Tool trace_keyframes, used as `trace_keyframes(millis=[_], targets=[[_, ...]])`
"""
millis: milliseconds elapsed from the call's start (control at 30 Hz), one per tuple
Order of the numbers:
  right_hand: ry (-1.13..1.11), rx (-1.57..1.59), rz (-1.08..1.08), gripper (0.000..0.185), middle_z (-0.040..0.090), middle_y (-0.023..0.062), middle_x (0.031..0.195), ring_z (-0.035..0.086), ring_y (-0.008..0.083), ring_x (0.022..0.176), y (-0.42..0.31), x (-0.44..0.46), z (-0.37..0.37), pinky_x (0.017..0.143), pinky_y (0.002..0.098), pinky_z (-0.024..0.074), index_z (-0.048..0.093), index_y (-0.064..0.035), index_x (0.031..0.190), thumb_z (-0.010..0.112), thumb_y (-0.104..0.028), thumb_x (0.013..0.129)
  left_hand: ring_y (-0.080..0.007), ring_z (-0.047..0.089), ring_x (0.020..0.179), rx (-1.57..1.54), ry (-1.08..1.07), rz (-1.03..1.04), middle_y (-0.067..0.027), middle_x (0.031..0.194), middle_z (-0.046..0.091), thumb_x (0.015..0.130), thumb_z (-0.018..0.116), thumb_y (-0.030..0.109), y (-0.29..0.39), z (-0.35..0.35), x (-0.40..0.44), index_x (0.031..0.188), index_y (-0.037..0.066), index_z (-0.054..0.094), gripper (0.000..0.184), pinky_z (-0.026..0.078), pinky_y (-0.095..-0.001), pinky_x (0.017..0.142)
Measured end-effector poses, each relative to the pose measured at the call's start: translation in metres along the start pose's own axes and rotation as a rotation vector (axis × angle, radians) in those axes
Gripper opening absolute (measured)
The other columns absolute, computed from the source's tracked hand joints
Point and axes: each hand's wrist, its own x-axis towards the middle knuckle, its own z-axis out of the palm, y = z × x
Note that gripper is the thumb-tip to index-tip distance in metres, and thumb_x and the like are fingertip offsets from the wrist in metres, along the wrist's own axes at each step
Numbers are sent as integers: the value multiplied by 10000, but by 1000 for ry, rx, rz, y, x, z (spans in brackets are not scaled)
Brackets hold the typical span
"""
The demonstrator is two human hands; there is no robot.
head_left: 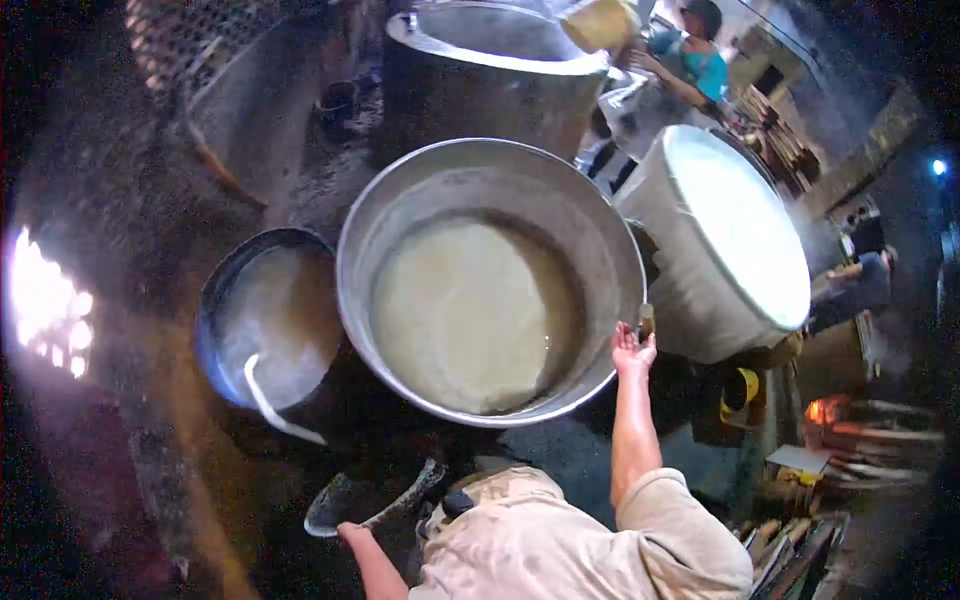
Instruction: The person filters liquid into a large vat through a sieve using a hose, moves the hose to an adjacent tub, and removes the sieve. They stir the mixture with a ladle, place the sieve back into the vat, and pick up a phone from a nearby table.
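A wide metal vat (615, 270) stands before me, holding a cloudy, pale liquid (465, 310). My right hand (634, 352) is at its right rim, palm up with the fingers apart. Just above those fingertips is a short brown grip (647, 320) at the end of a thin metal rod along the rim. My left hand (352, 532) is low on the left, at the pale rim of a dark bucket-like container (385, 495). Its fingers are small and blurred, so their hold on the rim is unclear.
A smaller dark pot (225, 370) of steaming liquid with a pale curved pipe (265, 400) stands left. Right is a cloth-covered vat (690, 290) of white liquid. Behind, a person (690, 65) tips a yellow bucket (597, 24) over another vat (480, 100). Fire (822, 410) glows right.
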Motion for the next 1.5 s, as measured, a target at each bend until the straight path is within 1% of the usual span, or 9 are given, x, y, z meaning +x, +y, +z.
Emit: trace_keyframes(millis=[67,333,467,533,667,900,967,1233,1500], targets=[[-93,190,15,674,617,227,991,605,389,937,-15,35,-1,769,508,544,539,11,1128,476,-607,866,-331,542,985,23,26,12,-139,1103,542,812,418,230,2,7,-14,1074,15,498,348,437,-516,876],[19,257,-126,244,648,130,919,640,303,824,-44,84,39,721,472,539,602,-38,974,484,-251,955,-344,543,972,-9,88,43,-156,1109,533,800,400,211,16,13,-51,1056,-10,484,348,447,-526,851],[-306,1,-251,255,593,158,1033,583,324,992,-4,-38,104,867,461,493,517,6,1130,561,-98,901,-350,544,965,-35,121,50,-165,1112,529,794,392,202,25,-1,-54,1047,-22,477,348,451,-531,838],[-809,229,15,423,532,115,1064,534,255,976,-1,-78,110,892,415,460,411,-51,1238,607,-61,863,-354,544,962,-51,140,45,-169,1114,527,791,387,197,26,-9,-58,1042,-28,474,348,453,-533,831],[-1283,273,108,467,533,66,1082,539,205,906,-9,-95,105,888,366,428,423,-59,1265,616,-70,840,-360,545,955,-78,186,41,-178,1117,522,785,379,188,27,-19,-61,1033,-40,467,348,458,-538,819],[-225,-1140,-396,185,613,57,764,563,170,547,34,35,61,506,284,477,576,-59,961,674,-159,841,-293,525,1093,-147,297,75,-107,1232,544,833,401,324,27,-38,-61,1128,60,557,426,405,-488,942],[-467,-1169,-334,108,592,36,684,503,136,447,78,22,41,406,263,426,557,-75,862,658,-110,851,-262,513,1163,-151,318,110,-71,1290,555,858,410,393,28,-33,-87,1188,112,601,473,377,-460,1011],[-6,-1455,568,96,500,72,559,496,184,431,224,59,-111,379,338,432,548,-7,787,635,-37,764,-339,557,1071,117,-43,199,-117,1285,556,900,421,282,21,-46,-181,1278,75,540,447,446,-472,942],[-107,-1526,399,104,518,86,601,489,206,432,232,200,-105,395,368,433,510,0,855,593,-47,817,-332,549,1044,191,219,274,-113,1244,552,870,434,273,2,-88,-230,1212,82,526,402,443,-469,934]])
